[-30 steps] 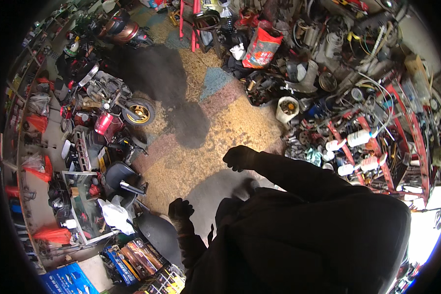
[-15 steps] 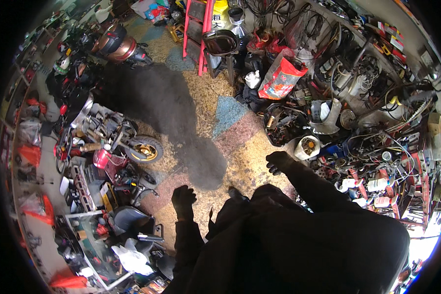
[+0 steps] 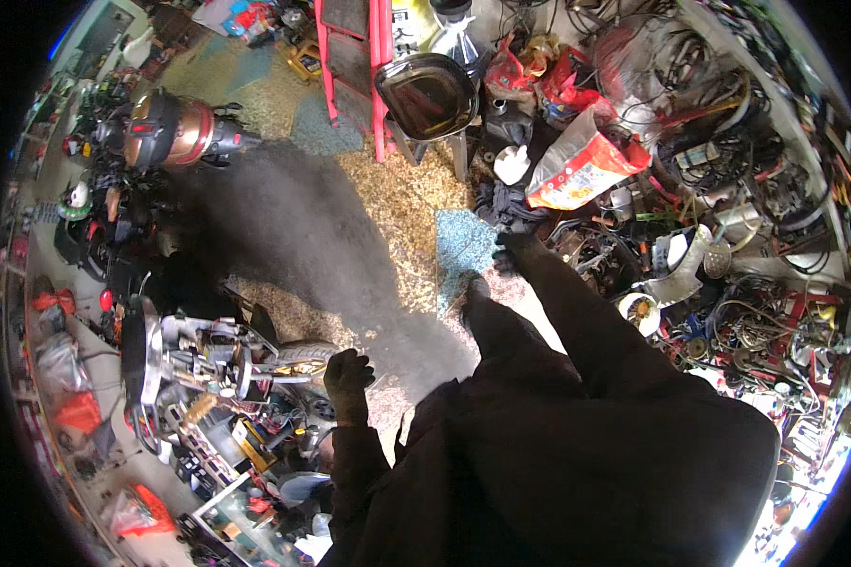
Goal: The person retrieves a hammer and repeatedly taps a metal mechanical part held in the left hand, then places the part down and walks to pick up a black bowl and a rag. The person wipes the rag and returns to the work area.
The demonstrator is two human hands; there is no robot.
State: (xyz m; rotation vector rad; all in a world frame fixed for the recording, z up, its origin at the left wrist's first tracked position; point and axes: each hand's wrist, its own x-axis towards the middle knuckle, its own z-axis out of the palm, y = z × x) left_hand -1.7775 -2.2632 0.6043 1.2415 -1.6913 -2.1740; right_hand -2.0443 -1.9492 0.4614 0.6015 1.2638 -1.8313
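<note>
My left hand [image 3: 350, 383], in a dark covering, hangs in front of my body with its fingers curled in. Nothing shows in it, and it is nearest to a motorbike wheel [image 3: 304, 355]. My right hand [image 3: 514, 253] reaches forward over blue-painted floor [image 3: 461, 248], its fingers loosely apart and nothing visible in them. Beyond it lies a bunch of dark cloth [image 3: 506, 206]. A red and white sack [image 3: 586, 170] leans beside the cloth, with a white crumpled bag [image 3: 512, 164] near it.
Ahead stand a red stepladder [image 3: 381, 85] and a stool with a black tray [image 3: 427, 94] on top. A parked scooter [image 3: 165, 132] and a partly dismantled motorbike [image 3: 222, 354] line the left. Cables and metal parts heap up on the right, around a white bucket [image 3: 639, 314].
I have stepped forward, one leg now stretched out ahead. My right arm has swung forward toward the sack. The left hand has come closer to the motorbike wheel.
</note>
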